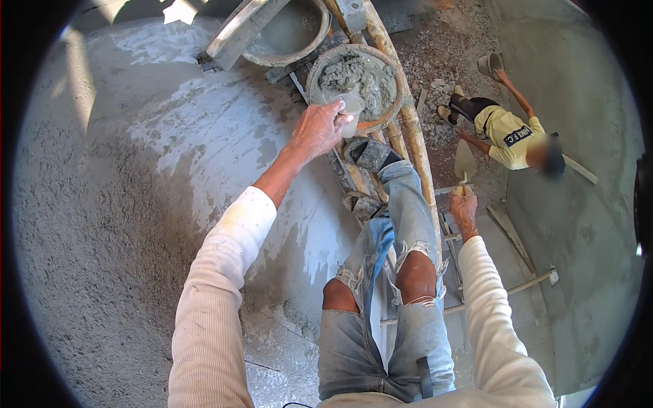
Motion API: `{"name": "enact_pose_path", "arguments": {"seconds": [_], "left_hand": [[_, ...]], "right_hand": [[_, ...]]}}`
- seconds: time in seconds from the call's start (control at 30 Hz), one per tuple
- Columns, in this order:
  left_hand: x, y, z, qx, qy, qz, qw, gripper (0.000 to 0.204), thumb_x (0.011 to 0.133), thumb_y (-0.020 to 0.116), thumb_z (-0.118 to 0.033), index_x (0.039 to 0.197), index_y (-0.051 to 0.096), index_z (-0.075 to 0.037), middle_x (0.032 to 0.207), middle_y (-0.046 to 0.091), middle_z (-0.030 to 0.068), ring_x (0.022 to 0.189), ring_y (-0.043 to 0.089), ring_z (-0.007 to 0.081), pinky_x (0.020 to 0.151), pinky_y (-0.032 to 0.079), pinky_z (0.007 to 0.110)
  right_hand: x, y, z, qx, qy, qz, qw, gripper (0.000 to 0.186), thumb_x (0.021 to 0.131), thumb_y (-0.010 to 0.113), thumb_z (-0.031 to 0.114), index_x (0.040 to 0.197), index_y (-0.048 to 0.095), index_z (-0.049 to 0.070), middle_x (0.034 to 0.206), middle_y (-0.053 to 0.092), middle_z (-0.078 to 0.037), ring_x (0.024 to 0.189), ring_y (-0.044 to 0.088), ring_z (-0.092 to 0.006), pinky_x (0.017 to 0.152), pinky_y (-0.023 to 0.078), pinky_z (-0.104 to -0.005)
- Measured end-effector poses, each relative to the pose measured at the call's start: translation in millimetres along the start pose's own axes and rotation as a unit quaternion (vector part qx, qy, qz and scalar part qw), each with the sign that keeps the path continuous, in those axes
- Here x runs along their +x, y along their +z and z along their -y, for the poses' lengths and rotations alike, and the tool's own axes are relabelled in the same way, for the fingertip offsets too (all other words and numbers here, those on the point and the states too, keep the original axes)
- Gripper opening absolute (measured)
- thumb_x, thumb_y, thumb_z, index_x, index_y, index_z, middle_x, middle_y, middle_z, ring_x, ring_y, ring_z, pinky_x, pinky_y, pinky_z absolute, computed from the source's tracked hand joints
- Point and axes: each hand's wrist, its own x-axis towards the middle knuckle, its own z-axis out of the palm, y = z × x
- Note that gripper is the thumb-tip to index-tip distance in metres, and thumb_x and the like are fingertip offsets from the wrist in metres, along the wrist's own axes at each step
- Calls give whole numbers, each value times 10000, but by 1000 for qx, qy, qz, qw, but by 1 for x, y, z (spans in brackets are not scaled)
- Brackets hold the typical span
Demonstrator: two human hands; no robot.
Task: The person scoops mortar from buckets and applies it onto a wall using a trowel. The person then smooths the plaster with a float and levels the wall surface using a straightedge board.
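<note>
My left hand (318,130) is closed around a small translucent cup (352,112), held over the near edge of a round pan (378,124). Wet grey mortar (371,76) lies in that pan, heaped toward its far side. What the cup contains is hard to make out. Out to the right, my right hand (465,209) grips the handle of a pointing trowel (464,163), its pale blade directed away from me. Nothing sits on the blade that I can see. My feet, in grey-smeared shoes (371,155), rest on the poles just short of the pan.
Bamboo poles (416,136) carry me and the pan above a lower floor. Another round pan (322,34) holds greyish liquid. Below right, a co-worker (510,139) in yellow has a hand on a bucket (488,64). A wooden ladder (524,285) stands near; wet plastered wall (115,224) fills the left.
</note>
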Motion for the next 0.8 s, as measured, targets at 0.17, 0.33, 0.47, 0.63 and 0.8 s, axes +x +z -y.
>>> {"name": "enact_pose_path", "arguments": {"seconds": [0.17,0.33,0.47,0.63,0.8], "left_hand": [[16,-33,19,-7,52,-232,971,195,982,713,-152,995,624,21,945,718,259,837,701,455,735,541,477],[29,-72,24,-90,-31,-295,951,434,977,694,-149,1376,594,-11,1081,756,223,936,757,368,858,582,451],[-11,-45,52,-125,-90,-284,946,496,992,675,-139,1459,545,-31,1121,756,204,951,763,330,882,588,431],[-99,51,50,-298,-221,-279,886,404,991,675,-128,1372,609,-10,1111,763,195,958,773,297,845,604,399],[-254,182,30,-341,-358,-200,846,355,1008,646,-142,1332,629,4,1126,762,210,1002,768,326,848,609,402]], "right_hand": [[-28,11,72,-244,-163,32,956,492,882,724,230,1283,607,-31,1025,737,-237,976,723,-357,893,550,-434],[-76,39,189,-326,-302,119,888,443,914,682,204,1304,612,6,1028,735,-249,944,725,-440,839,567,-483],[-84,92,260,-537,-439,83,716,344,930,617,131,1250,634,5,920,716,-228,822,721,-431,735,576,-507],[5,184,281,-600,-527,107,593,239,878,635,123,987,739,-63,944,745,-224,854,761,-392,761,600,-479],[30,215,278,-488,-367,170,774,295,888,672,207,917,727,-82,755,693,-210,714,728,-326,685,572,-465]]}}
